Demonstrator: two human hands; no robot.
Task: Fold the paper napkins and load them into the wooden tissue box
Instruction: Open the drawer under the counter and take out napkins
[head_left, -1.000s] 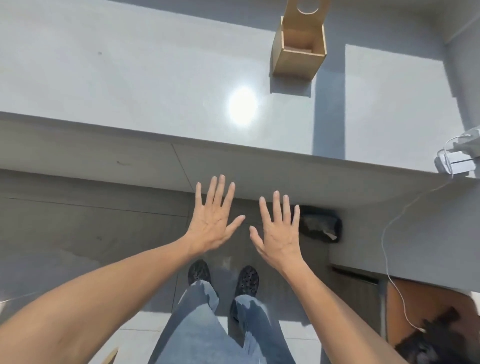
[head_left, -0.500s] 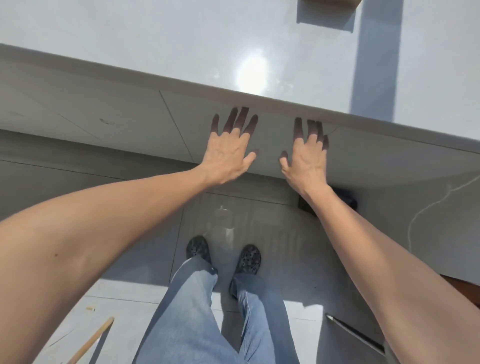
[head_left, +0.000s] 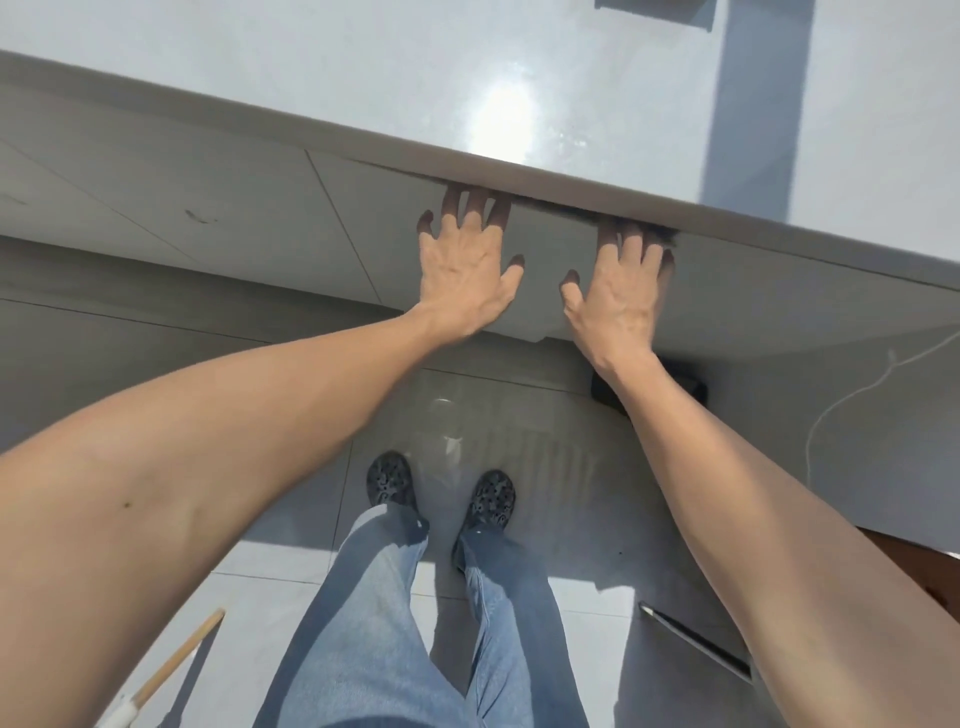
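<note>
Both hands now hooked on a drawer front under the countertop lip.

Left hand (head_left: 462, 270) and right hand (head_left: 618, 286), mid-frame, fingers curled over the top edge of the grey drawer front (head_left: 550, 270), fingertips hidden beneath the countertop (head_left: 363, 78); half a second ago spread flat, lower on the panel. Drawer front now tilted out, dark gap above. Wooden tissue box out of frame; only its shadow at upper right.
</note>
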